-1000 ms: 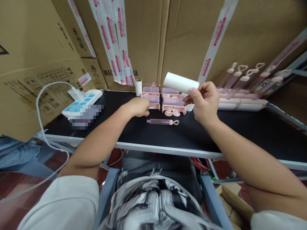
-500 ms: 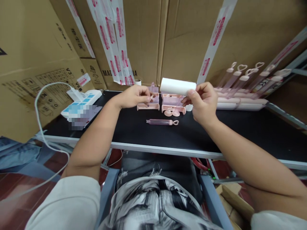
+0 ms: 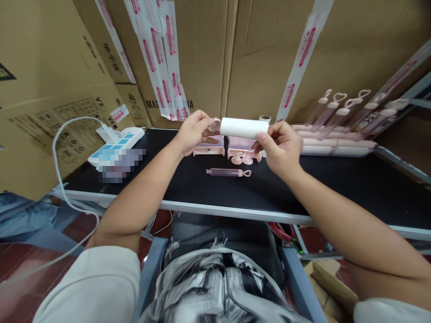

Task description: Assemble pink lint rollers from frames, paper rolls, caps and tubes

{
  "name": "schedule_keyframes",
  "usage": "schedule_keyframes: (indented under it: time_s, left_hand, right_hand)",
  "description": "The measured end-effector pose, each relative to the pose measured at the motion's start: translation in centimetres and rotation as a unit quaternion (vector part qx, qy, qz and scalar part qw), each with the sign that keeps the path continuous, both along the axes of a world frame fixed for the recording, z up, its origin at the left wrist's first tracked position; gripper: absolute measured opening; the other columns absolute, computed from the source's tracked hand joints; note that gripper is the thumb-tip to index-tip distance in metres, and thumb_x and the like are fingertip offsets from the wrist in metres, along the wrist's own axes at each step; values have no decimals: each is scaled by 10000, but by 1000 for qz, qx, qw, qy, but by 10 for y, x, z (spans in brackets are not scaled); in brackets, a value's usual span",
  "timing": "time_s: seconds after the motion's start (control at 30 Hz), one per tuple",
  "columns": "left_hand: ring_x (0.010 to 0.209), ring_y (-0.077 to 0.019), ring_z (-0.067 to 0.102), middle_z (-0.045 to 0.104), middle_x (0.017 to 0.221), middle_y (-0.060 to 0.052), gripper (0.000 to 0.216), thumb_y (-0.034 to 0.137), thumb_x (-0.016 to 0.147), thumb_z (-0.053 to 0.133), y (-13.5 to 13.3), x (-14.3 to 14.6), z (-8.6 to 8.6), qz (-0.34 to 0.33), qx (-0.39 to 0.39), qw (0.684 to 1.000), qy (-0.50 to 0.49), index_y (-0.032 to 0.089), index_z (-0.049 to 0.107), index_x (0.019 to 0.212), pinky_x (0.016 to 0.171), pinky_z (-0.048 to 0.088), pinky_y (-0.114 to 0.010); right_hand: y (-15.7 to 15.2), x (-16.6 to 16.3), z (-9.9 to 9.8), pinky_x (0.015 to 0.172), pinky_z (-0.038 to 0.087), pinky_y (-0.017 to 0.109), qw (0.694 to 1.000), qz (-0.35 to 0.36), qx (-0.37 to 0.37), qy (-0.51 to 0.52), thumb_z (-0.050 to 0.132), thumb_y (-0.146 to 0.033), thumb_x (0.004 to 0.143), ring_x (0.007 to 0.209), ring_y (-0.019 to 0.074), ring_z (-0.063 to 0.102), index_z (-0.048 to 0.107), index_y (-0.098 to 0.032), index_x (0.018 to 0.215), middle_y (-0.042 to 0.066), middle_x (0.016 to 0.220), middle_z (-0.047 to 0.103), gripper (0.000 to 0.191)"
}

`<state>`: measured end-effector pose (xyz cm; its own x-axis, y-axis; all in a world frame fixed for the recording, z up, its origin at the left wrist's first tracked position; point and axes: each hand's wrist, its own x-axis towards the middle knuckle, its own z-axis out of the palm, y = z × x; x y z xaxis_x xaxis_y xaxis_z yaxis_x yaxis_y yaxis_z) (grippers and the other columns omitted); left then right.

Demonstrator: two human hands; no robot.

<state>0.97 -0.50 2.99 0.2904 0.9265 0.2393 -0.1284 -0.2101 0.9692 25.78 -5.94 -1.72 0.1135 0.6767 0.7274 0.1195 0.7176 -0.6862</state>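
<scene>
A white paper roll (image 3: 244, 128) lies level in the air above the black table (image 3: 188, 184). My right hand (image 3: 282, 147) pinches its right end. At the roll's left end my left hand (image 3: 194, 130) presses a small round pink cap (image 3: 214, 125) held in its fingertips. Below the roll stand two pink plastic holders (image 3: 209, 148), the right one (image 3: 243, 151) with round pink pieces at its foot. A clear pink handle with a heart-shaped end (image 3: 228, 172) lies flat on the table in front of them.
Taped cardboard boxes (image 3: 208, 54) wall in the back and left. A white power strip with a cable (image 3: 116, 139) sits at the table's left. A white tray (image 3: 336, 148) at the right carries several heart-topped pink handles. A small cardboard core (image 3: 265, 119) stands behind the roll.
My left hand lifted from the left holder with a pink cap and met the roll's left end. My right hand lowered and levelled the roll.
</scene>
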Motion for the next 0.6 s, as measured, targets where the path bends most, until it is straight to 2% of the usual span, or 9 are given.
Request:
schedule_keyframes:
  time_s: [0.2, 0.43, 0.6]
  left_hand:
    - [836, -174, 783, 635, 859, 35, 271, 289, 979, 679, -3, 4, -3, -45, -15, 999, -19, 216, 425, 922, 909, 698, -486]
    - [880, -127, 746, 643, 948, 28, 361, 335, 947, 806, 1, -3, -7, -89, 22, 996, -9, 187, 481, 894, 1040, 648, -452]
    - [879, -153, 752, 654, 954, 6, 358, 368, 956, 806, 1, -5, -8, -128, 3, 992, -13, 186, 499, 928, 926, 686, -433]
  right_hand:
    - [0, -4, -4, 482, 529, 288, 1000, 0, 3, -7, 908, -692, 815, 545, 146, 659, 535, -259, 795, -34, 722, 654, 571]
    - [0, -4, -8, 504, 519, 330, 999, -3, 2, -32, 909, -679, 819, 592, 169, 652, 565, -262, 808, -13, 772, 666, 541]
    - [3, 0, -11, 525, 550, 337, 998, 42, -44, -30, 924, -665, 811, 596, 193, 686, 553, -272, 844, -19, 725, 679, 541]
